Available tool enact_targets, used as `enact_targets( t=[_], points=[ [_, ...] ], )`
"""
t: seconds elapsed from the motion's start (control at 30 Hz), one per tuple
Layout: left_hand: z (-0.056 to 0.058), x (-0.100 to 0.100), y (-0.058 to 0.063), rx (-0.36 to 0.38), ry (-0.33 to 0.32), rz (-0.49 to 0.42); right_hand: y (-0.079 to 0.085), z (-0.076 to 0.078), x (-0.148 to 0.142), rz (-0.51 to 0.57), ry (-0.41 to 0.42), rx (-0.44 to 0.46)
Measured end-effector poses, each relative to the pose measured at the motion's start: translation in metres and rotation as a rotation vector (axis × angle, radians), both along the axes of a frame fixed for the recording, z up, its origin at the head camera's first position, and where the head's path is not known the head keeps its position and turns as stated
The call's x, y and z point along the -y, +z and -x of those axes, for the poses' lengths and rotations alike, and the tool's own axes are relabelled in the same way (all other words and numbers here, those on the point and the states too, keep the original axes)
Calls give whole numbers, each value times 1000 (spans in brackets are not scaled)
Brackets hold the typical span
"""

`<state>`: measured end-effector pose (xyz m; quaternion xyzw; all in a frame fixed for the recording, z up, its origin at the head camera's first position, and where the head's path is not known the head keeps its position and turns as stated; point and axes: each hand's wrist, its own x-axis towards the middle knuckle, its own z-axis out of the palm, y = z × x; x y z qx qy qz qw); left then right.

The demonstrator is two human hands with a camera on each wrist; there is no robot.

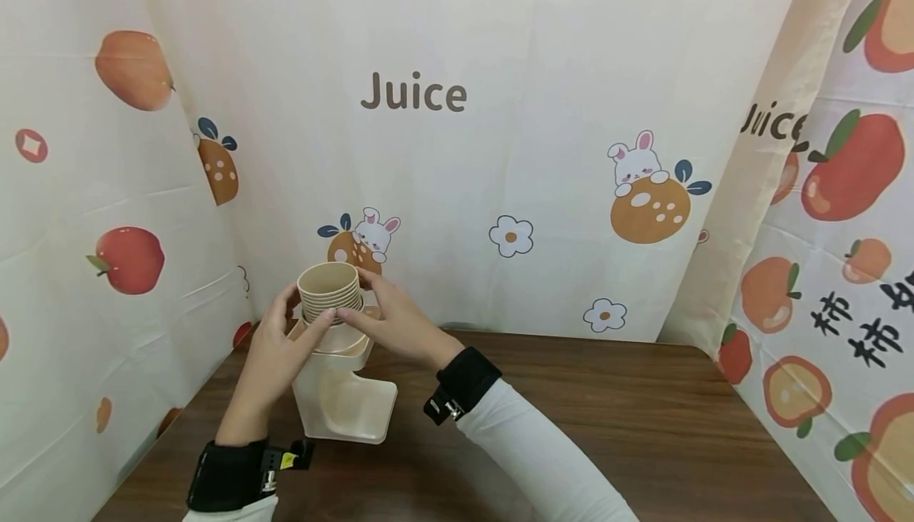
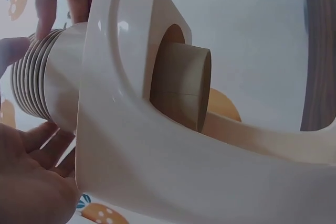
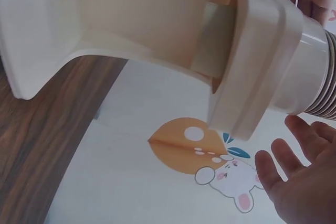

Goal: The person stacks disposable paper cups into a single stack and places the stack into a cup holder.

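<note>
A nested stack of beige paper cups [image 1: 330, 300] stands upright in the top of a cream-white cup dispenser [image 1: 309, 399]. My left hand [image 1: 280, 347] holds the stack from the left, thumb across its front. From the right my right hand [image 1: 396, 317] holds it too, the two thumbs almost meeting at the front. In the left wrist view a cup's end [image 2: 184, 85] pokes out beneath the dispenser's collar. The right wrist view shows this cup end [image 3: 212, 40] too, and several right fingers [image 3: 286, 156] loosely bent beside the collar.
The dispenser stands toward the left side of a dark wooden table [image 1: 571, 419]. Its flat foot [image 1: 367, 415] juts out to the right. Behind the table hangs a fruit-printed curtain [image 1: 443, 173], with more curtain on both sides.
</note>
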<state>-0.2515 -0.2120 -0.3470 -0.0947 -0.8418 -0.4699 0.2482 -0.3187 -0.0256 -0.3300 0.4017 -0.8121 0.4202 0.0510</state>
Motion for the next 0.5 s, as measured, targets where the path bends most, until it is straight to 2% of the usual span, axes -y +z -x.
enact_targets(
  t=[0.23, 0.5],
  points=[
    [1, 2, 1, 5, 10, -17, 5, 1, 5, 61, 36, 21],
    [0, 4, 1, 31, 4, 15, 6, 0, 4, 28, 15, 62]
  ],
)
